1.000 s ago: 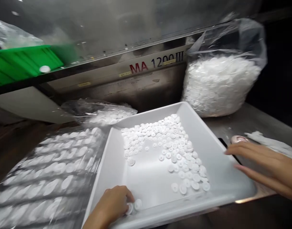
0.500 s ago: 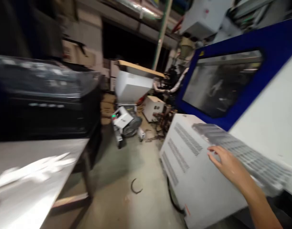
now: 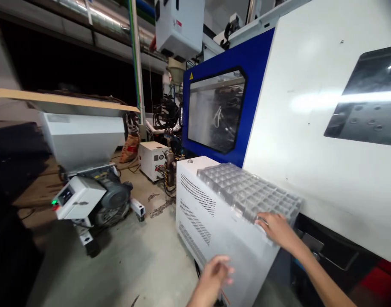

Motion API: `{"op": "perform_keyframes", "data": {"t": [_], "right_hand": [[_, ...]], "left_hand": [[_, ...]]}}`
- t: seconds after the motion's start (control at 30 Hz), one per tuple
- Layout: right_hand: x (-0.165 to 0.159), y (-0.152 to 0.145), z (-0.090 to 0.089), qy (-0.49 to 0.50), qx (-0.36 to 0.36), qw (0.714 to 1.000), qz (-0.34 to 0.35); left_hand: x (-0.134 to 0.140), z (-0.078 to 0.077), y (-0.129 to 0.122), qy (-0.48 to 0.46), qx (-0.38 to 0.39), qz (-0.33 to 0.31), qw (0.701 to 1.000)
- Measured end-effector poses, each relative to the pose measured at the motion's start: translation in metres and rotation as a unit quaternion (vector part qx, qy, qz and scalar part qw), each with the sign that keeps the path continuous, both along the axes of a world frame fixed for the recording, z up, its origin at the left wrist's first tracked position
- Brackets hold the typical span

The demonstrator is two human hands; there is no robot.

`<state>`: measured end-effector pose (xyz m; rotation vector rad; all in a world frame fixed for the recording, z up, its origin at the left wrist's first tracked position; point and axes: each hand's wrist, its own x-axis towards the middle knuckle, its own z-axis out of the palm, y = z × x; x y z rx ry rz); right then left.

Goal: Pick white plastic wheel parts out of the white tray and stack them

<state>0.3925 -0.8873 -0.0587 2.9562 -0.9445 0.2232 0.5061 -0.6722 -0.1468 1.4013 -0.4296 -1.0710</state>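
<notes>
A compartmented clear plastic box [image 3: 253, 187] lies on top of a white vented cabinet [image 3: 233, 238], its lid or layers hard to make out. My right hand [image 3: 276, 228] is at the box's near edge, fingers bent with a gap between thumb and fingertips; it seems to touch the edge, and I see no grip around it. Lower down, my left hand [image 3: 214, 277] hangs in front of the cabinet's side. Motion blurs its fingers, which are loosely curled and apart, with nothing seen in them.
Behind the cabinet stands a large white machine with a blue windowed door [image 3: 214, 111]. On the left is a wheeled unit with a grey hopper [image 3: 83, 140] and a motor [image 3: 115, 196]. A small white box unit [image 3: 153, 160] with hoses sits farther back on the floor [image 3: 147, 251].
The view has turned right and closer to the cabinet; the metal table with white gloves has left it. My right hand has reached the box's edge, and my left hand has come into view.
</notes>
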Motion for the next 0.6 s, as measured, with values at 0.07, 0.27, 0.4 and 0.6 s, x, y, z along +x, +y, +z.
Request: {"op": "perform_keyframes", "data": {"t": [0.07,0.27,0.4,0.6], "right_hand": [[0.003,0.013,0.000,-0.018,-0.014,1.000,0.007],[0.003,0.024,0.003,-0.047,-0.027,0.998,-0.011],[0.002,0.013,0.006,-0.063,-0.012,0.998,0.006],[0.005,-0.013,0.030,-0.111,-0.038,0.993,0.008]], "left_hand": [[-0.020,0.008,-0.058,0.078,-0.060,-0.012,0.995],[-0.047,0.018,-0.131,0.180,-0.151,0.018,0.972],[-0.048,0.010,-0.133,0.176,-0.177,0.030,0.968],[-0.049,-0.004,-0.148,0.158,-0.152,0.043,0.975]]}}
